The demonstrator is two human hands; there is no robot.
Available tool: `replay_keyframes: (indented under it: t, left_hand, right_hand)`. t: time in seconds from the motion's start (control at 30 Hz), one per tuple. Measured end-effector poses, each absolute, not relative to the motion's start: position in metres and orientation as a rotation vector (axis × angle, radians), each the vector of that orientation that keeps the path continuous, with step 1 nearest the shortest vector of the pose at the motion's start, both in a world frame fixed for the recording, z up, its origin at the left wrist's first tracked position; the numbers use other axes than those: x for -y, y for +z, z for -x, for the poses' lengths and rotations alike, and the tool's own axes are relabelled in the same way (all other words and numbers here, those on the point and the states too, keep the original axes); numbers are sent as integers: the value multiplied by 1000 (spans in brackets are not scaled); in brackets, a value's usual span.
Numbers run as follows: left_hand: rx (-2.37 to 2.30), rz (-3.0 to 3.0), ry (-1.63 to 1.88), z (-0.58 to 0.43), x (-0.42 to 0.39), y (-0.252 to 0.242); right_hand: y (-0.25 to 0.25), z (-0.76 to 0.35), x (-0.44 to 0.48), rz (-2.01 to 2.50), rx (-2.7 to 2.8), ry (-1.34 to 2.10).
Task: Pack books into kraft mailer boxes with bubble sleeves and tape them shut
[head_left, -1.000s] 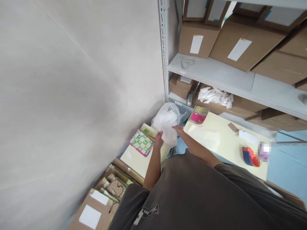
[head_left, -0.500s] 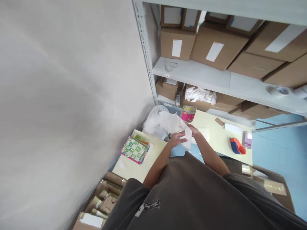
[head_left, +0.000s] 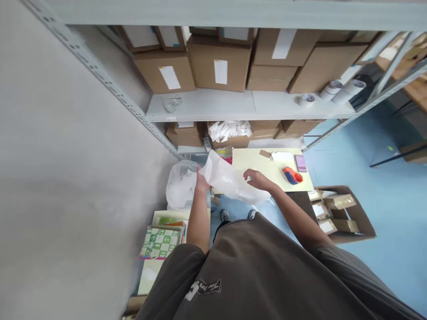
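Observation:
My left hand [head_left: 202, 181] is closed on one end of a thin, translucent white plastic bag [head_left: 222, 175], which stretches rightward in front of me. My right hand [head_left: 256, 179] is over its other end, fingers half bent and apart, with no visible grip on it. Whether the fingertips touch the plastic is hard to tell. Just left of my left hand stands a large clear plastic bag [head_left: 180, 184] with white, crumpled-looking material inside.
Beyond my hands, a pale yellow table [head_left: 247, 155] bears a red-and-blue tape dispenser [head_left: 292, 175]. Above it are shelves [head_left: 220, 102] with cardboard boxes [head_left: 218, 66] and tape rolls [head_left: 307, 99]. Booklets [head_left: 162, 242] lie at left; an open carton [head_left: 363, 222] stands on the floor at right.
My hands have moved apart, left hand leftward and right hand away from it. The white plastic bag is now spread out between them. My view has swung right, showing more shelf and floor.

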State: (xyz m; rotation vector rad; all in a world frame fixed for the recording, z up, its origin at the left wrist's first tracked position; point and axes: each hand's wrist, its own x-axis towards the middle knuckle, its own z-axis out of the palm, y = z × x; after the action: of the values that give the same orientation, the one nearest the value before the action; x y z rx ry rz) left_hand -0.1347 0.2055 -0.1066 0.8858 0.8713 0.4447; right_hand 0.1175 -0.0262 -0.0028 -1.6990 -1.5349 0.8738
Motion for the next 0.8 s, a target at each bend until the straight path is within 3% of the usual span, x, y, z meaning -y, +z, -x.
replay_keyframes:
  t: [0.27, 0.47, 0.7, 0.8]
  left_hand:
    - [-985, -1176, 98, 90, -197, -126]
    - [-1128, -1120, 162, 44, -151, -159]
    - [-1417, -1060, 98, 1, -88, -207]
    - [-1515, -1095, 105, -6, -76, -227]
  right_hand:
    - [-37, -169, 94, 1963, 1366, 912]
    - [-85, -251, 144, 2157, 1109, 850]
    - [-147, -311, 112, 2529, 957, 793]
    - [-167, -302, 93, 2598, 955, 597]
